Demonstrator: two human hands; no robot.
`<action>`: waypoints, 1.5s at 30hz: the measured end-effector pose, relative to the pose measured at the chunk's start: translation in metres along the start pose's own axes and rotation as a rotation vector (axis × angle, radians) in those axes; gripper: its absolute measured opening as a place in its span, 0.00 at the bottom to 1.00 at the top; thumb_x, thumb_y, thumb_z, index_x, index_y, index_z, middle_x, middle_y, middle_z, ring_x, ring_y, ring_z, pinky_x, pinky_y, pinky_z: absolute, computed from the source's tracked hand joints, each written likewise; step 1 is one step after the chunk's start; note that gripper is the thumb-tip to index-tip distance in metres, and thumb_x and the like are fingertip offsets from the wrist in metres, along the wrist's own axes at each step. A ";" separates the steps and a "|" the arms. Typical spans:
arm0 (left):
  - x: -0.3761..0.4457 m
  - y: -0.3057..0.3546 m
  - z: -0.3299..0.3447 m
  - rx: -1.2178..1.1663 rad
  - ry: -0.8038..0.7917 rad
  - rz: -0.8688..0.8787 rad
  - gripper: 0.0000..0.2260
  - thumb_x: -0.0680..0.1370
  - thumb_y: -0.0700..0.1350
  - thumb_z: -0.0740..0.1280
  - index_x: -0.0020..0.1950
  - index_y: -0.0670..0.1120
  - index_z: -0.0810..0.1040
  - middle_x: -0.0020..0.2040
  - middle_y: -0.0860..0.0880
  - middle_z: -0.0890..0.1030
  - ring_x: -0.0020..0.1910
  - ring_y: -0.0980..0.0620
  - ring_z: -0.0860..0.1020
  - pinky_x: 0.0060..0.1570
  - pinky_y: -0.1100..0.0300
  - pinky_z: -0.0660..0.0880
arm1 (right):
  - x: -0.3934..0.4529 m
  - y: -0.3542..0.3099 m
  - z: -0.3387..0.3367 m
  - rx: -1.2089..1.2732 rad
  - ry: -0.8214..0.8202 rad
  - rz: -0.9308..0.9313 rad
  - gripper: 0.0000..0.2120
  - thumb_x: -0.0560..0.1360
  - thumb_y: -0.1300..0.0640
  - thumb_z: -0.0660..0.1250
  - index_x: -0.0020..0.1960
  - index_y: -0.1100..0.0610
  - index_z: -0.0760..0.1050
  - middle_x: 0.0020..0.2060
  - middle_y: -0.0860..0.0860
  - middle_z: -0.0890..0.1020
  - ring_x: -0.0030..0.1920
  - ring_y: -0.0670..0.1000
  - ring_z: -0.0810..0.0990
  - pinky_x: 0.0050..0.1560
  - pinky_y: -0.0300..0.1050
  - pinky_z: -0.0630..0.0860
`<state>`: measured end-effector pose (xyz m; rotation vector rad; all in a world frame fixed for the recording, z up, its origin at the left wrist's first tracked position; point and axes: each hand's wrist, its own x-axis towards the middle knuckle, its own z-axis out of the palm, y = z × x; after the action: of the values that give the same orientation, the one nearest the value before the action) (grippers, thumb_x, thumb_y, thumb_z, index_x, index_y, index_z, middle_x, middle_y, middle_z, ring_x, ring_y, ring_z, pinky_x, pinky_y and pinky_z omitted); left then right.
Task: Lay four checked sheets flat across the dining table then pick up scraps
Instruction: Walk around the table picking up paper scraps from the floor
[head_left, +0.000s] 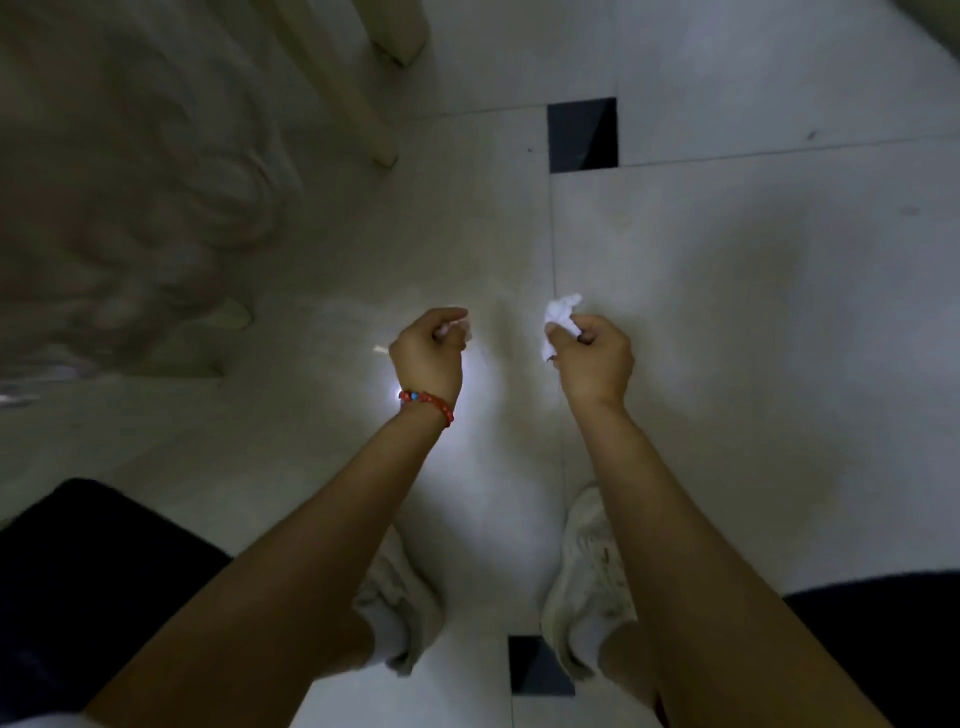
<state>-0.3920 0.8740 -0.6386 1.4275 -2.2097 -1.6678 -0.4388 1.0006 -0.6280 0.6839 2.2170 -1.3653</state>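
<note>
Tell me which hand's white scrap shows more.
The scrap in the right hand: it bulges out past the fingers. The left hand, wearing the red bracelet, nearly hides its scrap.

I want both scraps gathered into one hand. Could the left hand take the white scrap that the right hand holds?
Probably yes: the left hand hangs level with the right hand, nothing between them. But its fingers already curl round a small scrap, so taking the white scrap means regripping.

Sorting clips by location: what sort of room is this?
Probably a home dining area: pale tiled floor with dark inset squares, a cream furniture leg, and draped pale cloth at left.
</note>
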 end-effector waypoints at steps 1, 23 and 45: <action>-0.013 0.014 -0.001 0.010 -0.018 0.004 0.07 0.72 0.33 0.65 0.45 0.39 0.81 0.33 0.48 0.79 0.39 0.43 0.81 0.49 0.48 0.79 | -0.010 -0.008 -0.014 0.011 0.017 0.004 0.16 0.70 0.61 0.69 0.26 0.50 0.70 0.20 0.43 0.74 0.26 0.41 0.75 0.35 0.35 0.71; -0.280 0.272 -0.182 0.049 -0.054 0.081 0.06 0.73 0.32 0.65 0.47 0.36 0.81 0.40 0.40 0.82 0.36 0.48 0.80 0.42 0.66 0.78 | -0.290 -0.207 -0.230 -0.053 -0.105 -0.116 0.09 0.72 0.61 0.67 0.33 0.58 0.74 0.26 0.47 0.74 0.27 0.42 0.73 0.27 0.26 0.66; -0.601 0.066 -0.502 -0.534 0.925 -0.334 0.14 0.71 0.31 0.67 0.34 0.51 0.79 0.35 0.51 0.81 0.34 0.46 0.80 0.42 0.55 0.78 | -0.642 -0.177 -0.093 -0.673 -0.976 -0.600 0.09 0.71 0.60 0.68 0.32 0.55 0.74 0.26 0.49 0.76 0.29 0.46 0.72 0.29 0.30 0.67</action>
<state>0.1701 0.8987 -0.0900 1.8935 -1.0005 -1.1228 -0.0592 0.9017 -0.0819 -0.7864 1.8423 -0.7632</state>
